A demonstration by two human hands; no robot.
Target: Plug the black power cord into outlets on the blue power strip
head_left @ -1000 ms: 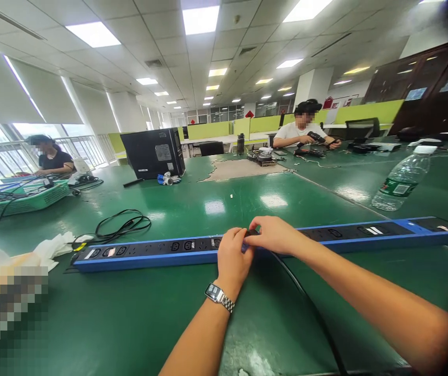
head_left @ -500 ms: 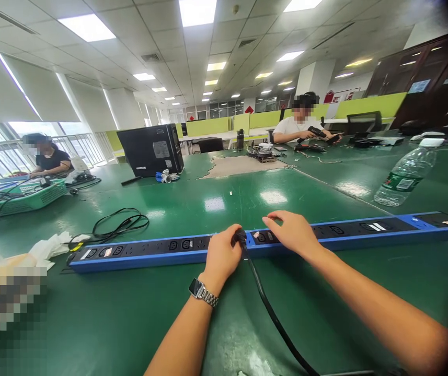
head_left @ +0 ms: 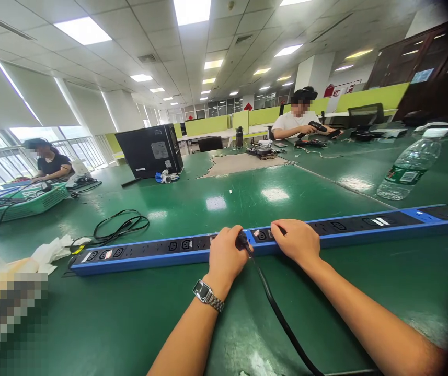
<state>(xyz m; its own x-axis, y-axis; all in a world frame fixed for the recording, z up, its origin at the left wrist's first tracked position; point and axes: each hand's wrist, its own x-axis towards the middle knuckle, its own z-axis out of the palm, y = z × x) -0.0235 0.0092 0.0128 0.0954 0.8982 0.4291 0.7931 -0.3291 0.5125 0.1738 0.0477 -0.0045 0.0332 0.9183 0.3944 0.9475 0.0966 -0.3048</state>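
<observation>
Long blue-and-black socket strip across center of frame, on glossy green tabletop. Left hand, center, pinches black ribbed plug at the strip; thick black round cable runs to bottom edge. Right hand, right of center, curled on strip; fingertips hidden, can't tell if gripping. Clear plastic green-labelled bottle right side, black coiled cord left.

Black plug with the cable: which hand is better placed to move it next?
Left hand, probably: it grasps the black plug, while the right hand is apart, at the power strip.
</observation>
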